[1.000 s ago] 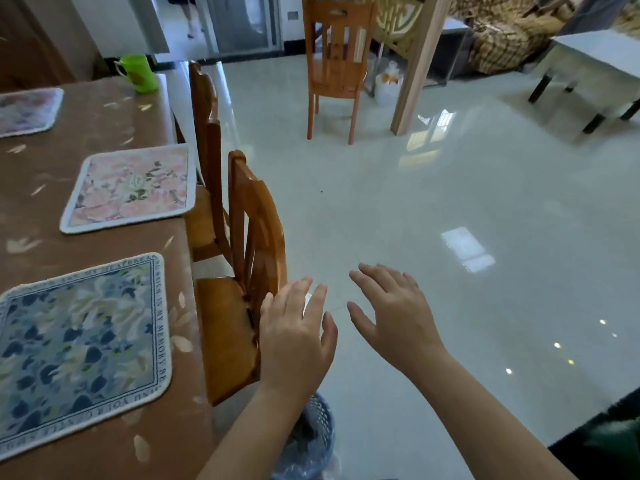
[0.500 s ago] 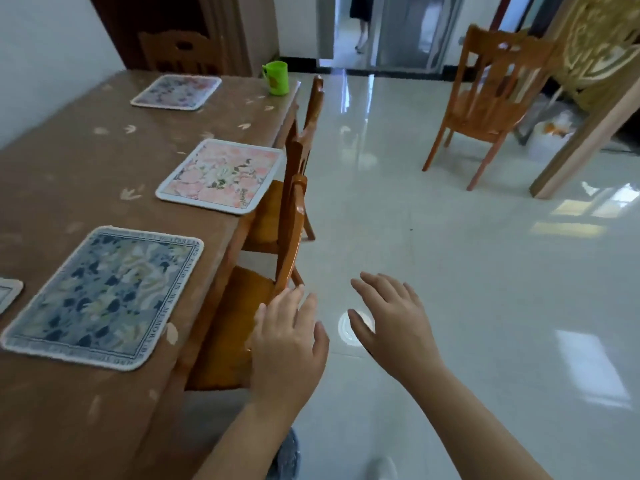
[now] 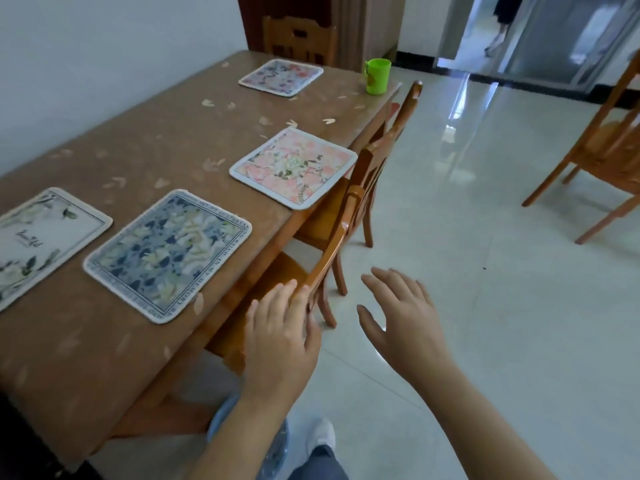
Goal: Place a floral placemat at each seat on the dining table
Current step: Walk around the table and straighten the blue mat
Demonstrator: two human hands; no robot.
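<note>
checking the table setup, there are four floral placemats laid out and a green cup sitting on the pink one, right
Not quite. The head view shows the green cup on bare table at the far corner, apart from the pink placemat. Four placemats are laid out, as you said.

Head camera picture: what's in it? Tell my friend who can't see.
Four floral placemats lie on a brown dining table: white, blue, pink, and a far purple one. Two empty open hands, left hand and right hand, hover near a wooden chair.

The left hand reaches forward palm down, fingers loosely spread and empty; the right hand hovers just beside it, fingers splayed, thumb out, holding nothing.
</note>
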